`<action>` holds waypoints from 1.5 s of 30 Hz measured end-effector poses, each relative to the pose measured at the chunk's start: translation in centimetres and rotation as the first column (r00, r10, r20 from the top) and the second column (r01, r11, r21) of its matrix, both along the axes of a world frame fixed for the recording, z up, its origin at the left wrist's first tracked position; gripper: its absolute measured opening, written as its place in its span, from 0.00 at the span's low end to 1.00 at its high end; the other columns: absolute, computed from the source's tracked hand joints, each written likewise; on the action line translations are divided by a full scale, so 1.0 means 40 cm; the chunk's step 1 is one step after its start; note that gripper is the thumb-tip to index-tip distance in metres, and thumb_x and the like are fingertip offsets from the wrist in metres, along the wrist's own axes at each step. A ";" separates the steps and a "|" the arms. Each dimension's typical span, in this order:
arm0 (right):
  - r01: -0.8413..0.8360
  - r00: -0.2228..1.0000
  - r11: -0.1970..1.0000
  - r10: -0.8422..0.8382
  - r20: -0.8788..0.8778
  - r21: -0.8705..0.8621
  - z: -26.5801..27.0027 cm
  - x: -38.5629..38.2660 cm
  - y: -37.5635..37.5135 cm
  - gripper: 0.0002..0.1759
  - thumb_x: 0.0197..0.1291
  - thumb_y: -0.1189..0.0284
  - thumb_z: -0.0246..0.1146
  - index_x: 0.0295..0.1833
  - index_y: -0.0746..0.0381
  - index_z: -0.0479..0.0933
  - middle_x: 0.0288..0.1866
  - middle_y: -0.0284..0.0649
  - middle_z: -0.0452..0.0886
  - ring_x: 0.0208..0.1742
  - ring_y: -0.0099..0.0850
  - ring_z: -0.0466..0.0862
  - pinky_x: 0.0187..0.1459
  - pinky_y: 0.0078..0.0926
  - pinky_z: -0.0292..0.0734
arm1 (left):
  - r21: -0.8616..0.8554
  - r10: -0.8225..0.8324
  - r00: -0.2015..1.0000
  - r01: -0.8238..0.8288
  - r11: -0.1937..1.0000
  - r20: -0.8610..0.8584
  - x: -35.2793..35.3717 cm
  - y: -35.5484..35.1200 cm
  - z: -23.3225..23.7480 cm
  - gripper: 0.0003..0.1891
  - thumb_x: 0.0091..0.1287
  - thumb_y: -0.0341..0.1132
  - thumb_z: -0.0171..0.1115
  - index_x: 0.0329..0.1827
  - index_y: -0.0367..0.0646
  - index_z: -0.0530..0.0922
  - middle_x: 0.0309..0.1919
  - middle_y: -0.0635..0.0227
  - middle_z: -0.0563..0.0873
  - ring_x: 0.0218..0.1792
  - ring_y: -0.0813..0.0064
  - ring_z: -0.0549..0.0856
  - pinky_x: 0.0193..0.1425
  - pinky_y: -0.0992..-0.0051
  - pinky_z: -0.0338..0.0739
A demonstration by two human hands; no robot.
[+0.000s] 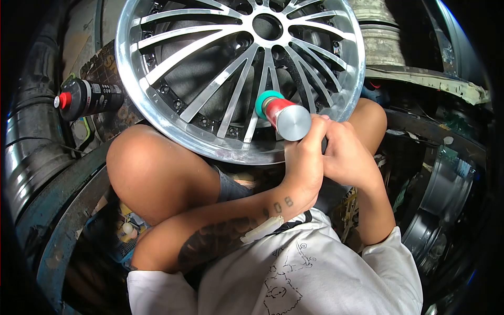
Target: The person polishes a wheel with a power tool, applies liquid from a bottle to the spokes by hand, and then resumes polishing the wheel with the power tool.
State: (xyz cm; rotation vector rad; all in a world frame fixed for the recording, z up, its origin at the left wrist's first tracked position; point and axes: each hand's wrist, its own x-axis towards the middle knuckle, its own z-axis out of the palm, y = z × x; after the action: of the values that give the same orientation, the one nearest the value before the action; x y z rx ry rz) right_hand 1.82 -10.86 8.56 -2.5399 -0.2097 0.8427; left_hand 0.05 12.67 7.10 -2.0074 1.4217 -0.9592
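A multi-spoke alloy wheel rim (239,21) with a bright polished lip leans across my knees. Over its lower spokes is a small power polisher (281,111), with a red neck, a round silver cap and a green pad (261,103) at the spokes. My left hand (304,163) is closed around the tool's body just behind the head. Beside it, pressed against it, my right hand (347,152) is closed on the same tool. Most of the polisher's handle and several fingers are hidden by the hands.
To the left, a black bottle (100,98) with a red cap lies tilted near the rim. More metal wheels (449,181) are stacked at the right, and others (31,152) at the far left. A blue basket (123,249) sits low behind my left knee.
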 end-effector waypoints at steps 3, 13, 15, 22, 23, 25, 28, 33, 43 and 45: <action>-0.022 0.998 1.000 0.022 -0.059 -0.006 0.001 0.011 -0.001 0.23 0.53 0.73 0.76 0.55 0.67 0.84 0.42 0.51 0.90 0.44 0.47 0.91 0.45 0.37 0.82 | 0.016 0.015 0.997 -0.016 1.000 0.076 0.003 0.005 0.008 0.18 0.76 0.30 0.52 0.55 0.22 0.83 0.49 0.49 0.89 0.52 0.59 0.89 0.66 0.60 0.85; -0.012 0.999 0.998 0.015 -0.046 0.055 -0.004 0.014 0.001 0.22 0.54 0.73 0.76 0.56 0.67 0.84 0.43 0.50 0.91 0.45 0.43 0.92 0.45 0.37 0.83 | -0.075 0.055 0.998 -0.052 0.996 0.042 -0.019 -0.022 -0.039 0.18 0.76 0.31 0.52 0.58 0.24 0.80 0.53 0.49 0.87 0.54 0.58 0.88 0.67 0.61 0.83; 0.009 0.997 0.999 -0.011 -0.074 -0.032 -0.009 0.015 -0.002 0.22 0.55 0.73 0.76 0.56 0.67 0.84 0.43 0.49 0.91 0.45 0.44 0.92 0.46 0.36 0.83 | -0.025 0.090 0.995 -0.088 0.996 0.049 -0.020 -0.018 -0.033 0.18 0.76 0.32 0.53 0.58 0.25 0.80 0.53 0.50 0.87 0.55 0.58 0.87 0.67 0.61 0.82; -0.026 0.999 0.988 0.018 0.052 0.155 -0.042 0.026 -0.021 0.21 0.53 0.69 0.75 0.50 0.68 0.83 0.28 0.51 0.84 0.27 0.39 0.86 0.31 0.36 0.76 | 0.022 0.054 0.992 -0.057 0.998 0.118 0.024 0.055 0.036 0.17 0.77 0.33 0.52 0.58 0.26 0.79 0.52 0.53 0.86 0.55 0.59 0.87 0.69 0.61 0.81; -0.013 0.996 0.984 -0.002 0.088 0.177 -0.059 0.027 -0.026 0.21 0.52 0.68 0.75 0.48 0.69 0.82 0.25 0.52 0.82 0.24 0.39 0.84 0.27 0.36 0.75 | 0.022 0.055 0.992 -0.058 0.998 0.114 0.020 0.052 0.034 0.17 0.77 0.33 0.52 0.58 0.26 0.79 0.52 0.53 0.86 0.55 0.59 0.86 0.69 0.61 0.81; 0.042 0.992 0.982 -0.062 0.107 0.182 -0.082 0.038 -0.042 0.20 0.52 0.68 0.74 0.46 0.70 0.81 0.25 0.52 0.82 0.24 0.38 0.84 0.27 0.36 0.75 | 0.030 0.063 0.992 -0.066 0.997 0.113 0.019 0.053 0.023 0.17 0.77 0.33 0.52 0.57 0.26 0.79 0.53 0.53 0.86 0.56 0.59 0.86 0.70 0.60 0.80; 0.129 0.976 0.964 -0.165 0.145 0.231 -0.109 0.051 -0.050 0.19 0.52 0.68 0.73 0.44 0.72 0.80 0.24 0.51 0.82 0.23 0.38 0.83 0.28 0.36 0.75 | 0.030 0.083 0.990 -0.087 0.996 0.110 0.013 0.044 0.011 0.17 0.77 0.33 0.52 0.57 0.26 0.79 0.54 0.53 0.85 0.56 0.59 0.86 0.70 0.60 0.80; 0.100 0.986 0.979 -0.121 0.113 0.178 -0.106 0.067 -0.054 0.21 0.53 0.67 0.73 0.45 0.72 0.80 0.26 0.52 0.83 0.25 0.39 0.85 0.30 0.37 0.77 | 0.040 0.082 0.990 -0.088 0.995 0.117 0.010 0.048 0.020 0.17 0.77 0.33 0.53 0.57 0.26 0.79 0.55 0.52 0.84 0.57 0.59 0.85 0.71 0.60 0.79; -0.088 0.996 0.972 0.083 0.030 0.220 -0.046 0.023 -0.030 0.24 0.53 0.69 0.76 0.57 0.63 0.85 0.38 0.56 0.88 0.39 0.53 0.89 0.40 0.40 0.81 | -0.014 0.080 0.996 -0.079 0.997 0.047 -0.031 -0.013 -0.042 0.16 0.77 0.33 0.53 0.57 0.26 0.78 0.57 0.52 0.83 0.58 0.59 0.85 0.72 0.59 0.78; -0.093 0.996 0.970 0.094 0.007 0.223 -0.048 0.020 -0.034 0.24 0.52 0.69 0.75 0.56 0.63 0.85 0.37 0.56 0.87 0.39 0.54 0.88 0.39 0.40 0.81 | -0.043 0.065 0.994 -0.061 0.997 0.084 -0.028 -0.010 -0.044 0.17 0.77 0.33 0.53 0.58 0.26 0.78 0.57 0.52 0.83 0.57 0.59 0.85 0.70 0.59 0.79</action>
State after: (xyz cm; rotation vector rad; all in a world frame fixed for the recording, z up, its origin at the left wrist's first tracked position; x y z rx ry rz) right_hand 2.63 -12.23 6.66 -2.3335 -0.4026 0.8102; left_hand -1.07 12.28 5.35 -2.0030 1.2957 -1.0405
